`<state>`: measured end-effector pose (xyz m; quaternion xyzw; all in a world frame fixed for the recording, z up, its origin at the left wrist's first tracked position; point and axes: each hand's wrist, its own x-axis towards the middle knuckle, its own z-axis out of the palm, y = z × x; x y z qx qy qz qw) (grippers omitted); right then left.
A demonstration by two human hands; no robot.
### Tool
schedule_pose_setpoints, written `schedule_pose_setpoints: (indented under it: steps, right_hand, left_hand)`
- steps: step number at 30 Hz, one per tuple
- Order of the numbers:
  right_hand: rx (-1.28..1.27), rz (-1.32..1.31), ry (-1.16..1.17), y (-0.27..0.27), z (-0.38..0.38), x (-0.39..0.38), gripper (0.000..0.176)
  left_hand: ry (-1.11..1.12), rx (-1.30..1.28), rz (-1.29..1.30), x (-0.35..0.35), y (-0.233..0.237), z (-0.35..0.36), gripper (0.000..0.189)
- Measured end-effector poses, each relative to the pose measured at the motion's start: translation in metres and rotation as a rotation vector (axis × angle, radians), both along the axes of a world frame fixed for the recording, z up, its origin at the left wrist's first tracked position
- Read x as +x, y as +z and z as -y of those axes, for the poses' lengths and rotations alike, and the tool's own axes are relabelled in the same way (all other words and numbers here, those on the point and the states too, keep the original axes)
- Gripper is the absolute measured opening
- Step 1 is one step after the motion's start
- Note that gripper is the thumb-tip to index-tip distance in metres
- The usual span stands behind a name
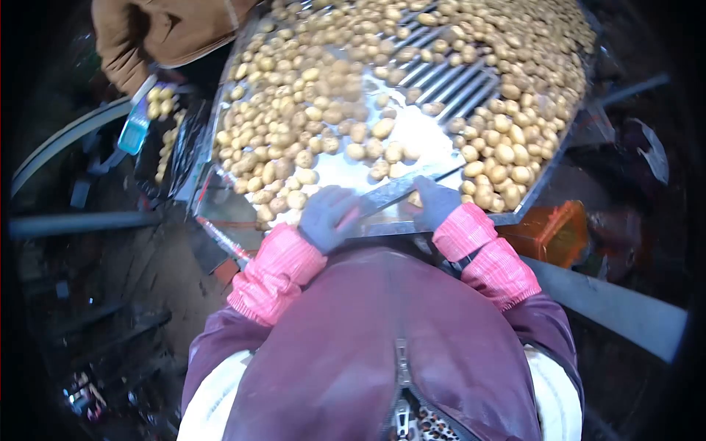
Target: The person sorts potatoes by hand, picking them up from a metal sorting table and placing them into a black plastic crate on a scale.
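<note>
My left hand [329, 218], in a grey glove, is at the near edge of the metal sorting table [423, 140]. Its thumb stands apart from the fingers, and I see nothing in it. It is beside the left end of a flat metal bar [390, 192] that slants across the table front. At the bar's other side, my right hand [437, 203], also gloved, has a potato [415, 198] between thumb and fingers. Loose potatoes [283, 173] lie beyond my left hand. More potatoes [506, 154] are heaped beyond my right hand.
Metal rollers [460, 88] show among the potatoes farther back. At the far left stands a person in a brown jacket [184, 29], near a blue tray-like object [134, 131] and some bagged potatoes [160, 101]. An orange crate [555, 234] is below the table's right corner.
</note>
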<state>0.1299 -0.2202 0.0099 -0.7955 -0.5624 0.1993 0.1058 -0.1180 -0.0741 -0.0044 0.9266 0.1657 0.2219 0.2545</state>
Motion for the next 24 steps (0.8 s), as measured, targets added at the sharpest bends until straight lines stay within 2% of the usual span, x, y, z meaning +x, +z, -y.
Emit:
schedule_pose_setpoints:
  steps: [1,3,5,7,8,10,12,13,14,15,16,18,19,21,22,23,24]
  right_hand:
    - [-0.005,-0.049,0.003,-0.001,-0.002,0.004,0.048]
    - [0.017,-0.114,-0.092,0.006,0.001,0.004,0.045]
    - [0.113,-0.226,-0.160,0.017,-0.006,-0.006,0.045]
    - [0.303,-0.390,-0.207,0.035,-0.010,-0.025,0.045]
    - [0.339,-0.388,-0.171,0.043,-0.006,-0.023,0.044]
    - [0.413,-0.387,-0.092,0.058,-0.003,-0.019,0.044]
    - [0.602,0.180,0.031,0.048,0.017,0.010,0.036]
    - [0.540,0.313,-0.080,0.040,0.030,0.021,0.036]
    - [0.463,0.439,-0.188,0.032,0.042,0.033,0.035]
    - [0.284,0.442,-0.361,0.033,0.052,0.037,0.035]
    - [0.296,0.448,-0.333,0.025,0.061,0.044,0.035]
    - [0.320,0.461,-0.281,0.011,0.070,0.053,0.035]
    - [0.362,0.400,-0.309,0.012,0.069,0.053,0.035]
    - [0.443,0.272,-0.365,0.019,0.063,0.045,0.037]
    - [0.477,0.044,-0.367,0.027,0.053,0.032,0.037]
    - [0.507,-0.184,-0.366,0.035,0.040,0.014,0.037]
    - [0.534,-0.414,-0.362,0.039,0.034,0.004,0.036]
  left_hand:
    - [-0.059,-0.099,0.047,0.006,0.006,0.003,0.030]
    - [0.086,-0.817,-0.044,0.012,0.018,0.009,0.027]
    - [0.209,-1.353,-0.186,0.020,0.027,0.000,0.031]
    - [0.263,-1.647,0.062,0.037,0.040,0.003,0.036]
    - [0.298,-1.790,0.191,0.046,0.051,0.006,0.038]
    - [0.268,-1.896,0.142,0.055,0.065,0.008,0.039]
    - [0.144,-1.893,0.054,0.049,0.031,-0.003,0.037]
    - [0.036,-1.930,0.082,0.049,0.025,-0.007,0.034]
    - [0.037,-1.931,0.059,0.052,0.027,-0.008,0.034]
    - [0.039,-1.931,0.036,0.055,0.029,-0.007,0.034]
    - [0.040,-1.930,0.013,0.059,0.031,-0.007,0.034]
    - [-0.097,-1.958,0.021,0.066,0.021,-0.006,0.037]
    - [-0.167,-1.967,0.030,0.072,0.018,-0.006,0.039]
    - [-0.072,-1.973,-0.059,0.082,0.029,-0.003,0.042]
    - [-0.028,-1.974,-0.102,0.088,0.039,0.000,0.044]
    - [-0.060,-1.929,-0.107,0.092,0.045,0.003,0.045]
    - [-0.156,-1.996,-0.103,0.092,0.042,0.000,0.046]
